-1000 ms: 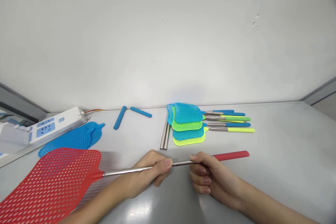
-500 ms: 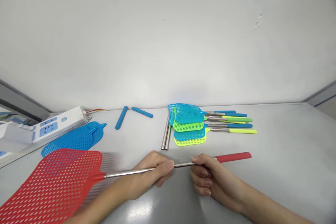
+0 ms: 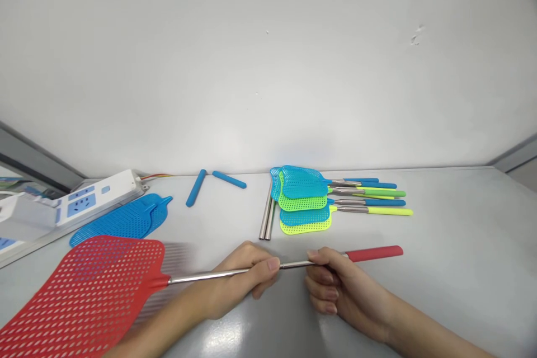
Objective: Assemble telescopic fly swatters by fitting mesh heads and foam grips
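Observation:
A red fly swatter (image 3: 96,291) spans the lower part of the head view, its perforated paddle at the lower left and its red grip at the right. My left hand (image 3: 239,279) is closed round the metal rod, between the paddle and the middle. Farther right, my right hand (image 3: 335,282) pinches the same rod just short of the red grip, thumb on top and the other fingers curled. Beyond my hands lies a pile of blue, green and yellow fly swatters (image 3: 304,182), grips pointing right. Two metal tubes (image 3: 265,221) lie beside the pile, partly under it.
Two blue grips (image 3: 196,187) lie near the wall. At the left, blue swatter paddles (image 3: 117,224) overlap beside a white power strip (image 3: 115,187) with a plug in it and coloured wires at its end. A white wall (image 3: 268,78) closes off the back of the grey table.
Both hands keep their hold on the red fly swatter's rod. The whole view has shifted very slightly; nothing else has visibly moved.

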{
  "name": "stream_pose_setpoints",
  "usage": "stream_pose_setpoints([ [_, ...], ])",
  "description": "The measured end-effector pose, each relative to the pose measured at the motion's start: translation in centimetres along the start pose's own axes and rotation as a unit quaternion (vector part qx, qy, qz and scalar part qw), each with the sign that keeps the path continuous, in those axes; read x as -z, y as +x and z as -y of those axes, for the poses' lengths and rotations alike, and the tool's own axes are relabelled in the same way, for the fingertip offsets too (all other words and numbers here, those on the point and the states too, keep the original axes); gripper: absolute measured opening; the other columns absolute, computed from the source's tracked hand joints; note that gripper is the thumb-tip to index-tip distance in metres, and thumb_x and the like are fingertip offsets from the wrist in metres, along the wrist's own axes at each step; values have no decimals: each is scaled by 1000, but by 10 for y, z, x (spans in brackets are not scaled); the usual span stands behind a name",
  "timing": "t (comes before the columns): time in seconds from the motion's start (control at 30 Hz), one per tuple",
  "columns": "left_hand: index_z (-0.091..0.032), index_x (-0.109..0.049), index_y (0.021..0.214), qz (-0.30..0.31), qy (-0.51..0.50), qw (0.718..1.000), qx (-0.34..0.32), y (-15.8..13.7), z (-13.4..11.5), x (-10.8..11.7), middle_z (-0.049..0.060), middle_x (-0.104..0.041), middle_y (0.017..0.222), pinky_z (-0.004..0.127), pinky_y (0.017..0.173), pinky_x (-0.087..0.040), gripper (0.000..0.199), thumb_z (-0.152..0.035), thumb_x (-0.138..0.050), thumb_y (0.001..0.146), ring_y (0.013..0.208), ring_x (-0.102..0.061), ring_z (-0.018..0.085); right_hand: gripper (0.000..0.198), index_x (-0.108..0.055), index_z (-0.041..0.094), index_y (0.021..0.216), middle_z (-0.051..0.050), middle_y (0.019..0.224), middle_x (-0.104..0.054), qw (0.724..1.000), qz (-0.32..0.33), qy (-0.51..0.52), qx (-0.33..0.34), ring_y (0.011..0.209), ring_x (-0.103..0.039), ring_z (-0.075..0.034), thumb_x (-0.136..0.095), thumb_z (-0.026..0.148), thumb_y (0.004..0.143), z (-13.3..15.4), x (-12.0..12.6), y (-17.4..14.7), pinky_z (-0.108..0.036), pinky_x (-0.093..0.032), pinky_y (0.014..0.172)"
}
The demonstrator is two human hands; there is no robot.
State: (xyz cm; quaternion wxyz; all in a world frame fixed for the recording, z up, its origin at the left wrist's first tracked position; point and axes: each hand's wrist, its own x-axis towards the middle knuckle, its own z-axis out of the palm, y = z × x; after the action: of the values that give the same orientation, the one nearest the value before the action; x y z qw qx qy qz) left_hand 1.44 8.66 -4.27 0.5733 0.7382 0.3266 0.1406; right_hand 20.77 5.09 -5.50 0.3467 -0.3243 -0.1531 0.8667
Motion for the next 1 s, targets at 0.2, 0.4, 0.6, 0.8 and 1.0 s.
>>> stream_pose_setpoints([
  [0.2, -15, -38, 46, -13, 10, 1000, -16, 1, 3, 0, -3, -35, 45, 20, 49, -28, 48, -36, -25, 87, 47, -36, 8, 34, -32, 17, 49, 6, 45, -24, 1000, 4, -6, 16, 41, -21, -6, -42, 25, 80, -2, 0, 1, -23, -18, 43],
  [0.4, -14, -40, 46, -21, 8, 1000, 5, 2, 6, -3, -4, -34, 44, 20, 45, -26, 48, -40, -29, 85, 45, -34, 7, 36, -36, 15, 47, 5, 45, -27, 998, 21, -14, 54, 42, -26, -7, -39, 26, 82, -6, 2, 2, -23, -21, 44],
  [0.6, -14, -42, 49, -83, -37, 994, 54, 5, 8, -23, -4, -38, 45, 20, 43, -23, 46, -44, -35, 82, 45, -34, 7, 43, -39, 14, 43, 3, 44, -31, 993, 32, -69, 93, 42, -33, -7, -38, 34, 82, -14, 4, 3, -24, -25, 45],
  [0.8, -15, -39, 48, -89, -100, 989, 57, 4, 0, -35, -4, -33, 45, 20, 44, -23, 46, -46, -35, 81, 46, -33, 7, 40, -47, 13, 54, 1, 49, -41, 962, 35, -251, 98, 49, -41, -9, -43, 44, 79, -19, 8, -2, -23, -30, 49],
  [1.0, -12, -56, 57, -2, -150, 988, 33, 4, -17, -38, 1, -48, 55, 21, 47, -26, 56, -47, -22, 84, 50, -35, 9, 44, -48, 13, 55, 0, 53, -44, 934, 44, -347, 75, 50, -41, -8, -41, 50, 78, -9, -1, -7, -22, -32, 50],
])
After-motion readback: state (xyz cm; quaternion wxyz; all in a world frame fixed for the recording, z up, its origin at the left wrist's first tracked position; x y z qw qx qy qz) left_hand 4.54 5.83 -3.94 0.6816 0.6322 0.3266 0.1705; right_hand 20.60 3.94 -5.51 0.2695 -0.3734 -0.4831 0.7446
